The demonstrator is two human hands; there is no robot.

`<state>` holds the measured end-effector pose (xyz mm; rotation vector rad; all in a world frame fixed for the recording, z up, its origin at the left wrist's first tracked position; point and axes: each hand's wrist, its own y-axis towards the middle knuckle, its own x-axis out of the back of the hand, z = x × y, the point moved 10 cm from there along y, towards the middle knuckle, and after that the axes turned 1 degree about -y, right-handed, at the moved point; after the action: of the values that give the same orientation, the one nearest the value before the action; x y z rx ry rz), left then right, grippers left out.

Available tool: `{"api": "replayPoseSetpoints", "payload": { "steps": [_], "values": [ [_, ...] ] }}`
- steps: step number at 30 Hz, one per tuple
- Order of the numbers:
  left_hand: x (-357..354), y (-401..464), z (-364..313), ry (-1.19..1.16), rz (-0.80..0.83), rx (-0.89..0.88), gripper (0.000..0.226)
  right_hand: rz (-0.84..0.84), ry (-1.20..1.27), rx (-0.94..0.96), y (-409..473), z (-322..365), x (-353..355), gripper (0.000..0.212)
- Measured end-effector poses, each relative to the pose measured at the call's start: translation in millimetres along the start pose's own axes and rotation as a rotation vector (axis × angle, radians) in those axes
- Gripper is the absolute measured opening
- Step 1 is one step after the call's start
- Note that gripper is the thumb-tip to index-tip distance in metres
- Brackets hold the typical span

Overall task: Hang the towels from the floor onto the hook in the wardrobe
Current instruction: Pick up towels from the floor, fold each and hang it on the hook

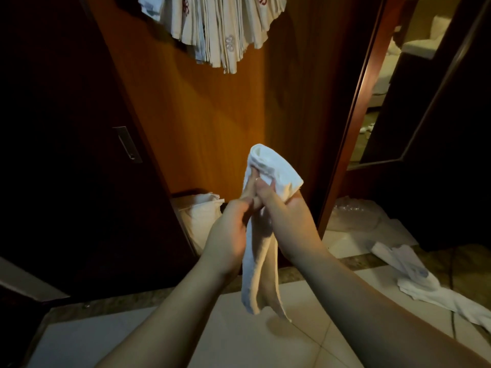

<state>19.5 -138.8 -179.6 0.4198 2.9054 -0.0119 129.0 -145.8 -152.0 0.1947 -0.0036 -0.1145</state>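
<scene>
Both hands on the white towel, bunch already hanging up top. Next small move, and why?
Probably lift the towel up toward the hanging towels in the wardrobe. The left hand and right hand both grip it, folded over at the top with its ends dangling, so it looks ready to hang. The hook itself is out of view. Another towel on the floor remains for afterwards.

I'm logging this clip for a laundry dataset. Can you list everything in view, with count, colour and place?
held towel: one, white, gripped in both hands at centre, its ends hanging down
hanging towels: a bunch, too many to count, white with red and grey marks, top of the wardrobe
floor towel: one, white, crumpled on the tiles at right
cloth bag: one, cream, bottom of the wardrobe
wardrobe panel: one, orange-brown wood, behind the hands
door handle: one, metal, on the dark door at left
left hand: grips the held towel
right hand: grips the held towel
</scene>
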Motion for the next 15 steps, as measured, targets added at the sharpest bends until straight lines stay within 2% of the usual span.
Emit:
{"api": "replayPoseSetpoints", "payload": {
  "steps": [1, 2, 3, 5, 7, 8, 9, 11, 12, 14, 15],
  "values": [
    [-9.0, 2.4, -5.3, 0.011, 0.058, -0.009, 0.034, -0.041, 0.005, -0.008, 3.0, 0.2, 5.0, 0.029],
    [-14.6, 4.2, -17.9, 0.071, 0.102, -0.062, 0.042, -0.055, 0.008, -0.032, 6.8, -0.1, 8.7, 0.039],
    [-11.4, 6.8, -20.8, 0.028, 0.121, -0.061, 0.051, -0.052, -0.018, -0.059, 10.9, 1.2, 11.9, 0.050],
    [7.0, 15.0, -30.3, 0.030, 0.030, -0.090, 0.046, -0.026, -0.154, -0.062, 20.7, 13.7, 18.8, 0.065],
    [37.9, 23.4, -52.0, 0.160, -0.177, -0.258, 0.029, 0.025, -0.313, -0.023, 31.8, 31.4, 22.7, 0.073],
    [47.4, 26.2, -62.1, 0.178, -0.236, -0.311, 0.033, 0.066, -0.374, 0.007, 37.0, 40.7, 21.6, 0.075],
    [49.1, 30.9, -68.5, 0.177, -0.223, -0.327, 0.047, 0.109, -0.432, 0.039, 41.8, 49.5, 19.6, 0.076],
    [38.2, 45.4, -66.4, 0.162, -0.052, -0.234, 0.081, 0.171, -0.529, 0.100, 49.7, 67.6, 15.6, 0.085],
    [28.2, 48.5, -64.4, 0.159, 0.051, -0.179, 0.091, 0.199, -0.564, 0.124, 52.9, 75.3, 13.6, 0.092],
    [14.2, 49.3, -60.5, 0.145, 0.203, -0.107, 0.093, 0.270, -0.583, 0.153, 56.9, 89.8, 6.7, 0.102],
    [11.3, 49.6, -61.1, 0.127, 0.225, -0.091, 0.088, 0.304, -0.555, 0.168, 57.8, 97.6, 2.8, 0.104]
  ]
}}
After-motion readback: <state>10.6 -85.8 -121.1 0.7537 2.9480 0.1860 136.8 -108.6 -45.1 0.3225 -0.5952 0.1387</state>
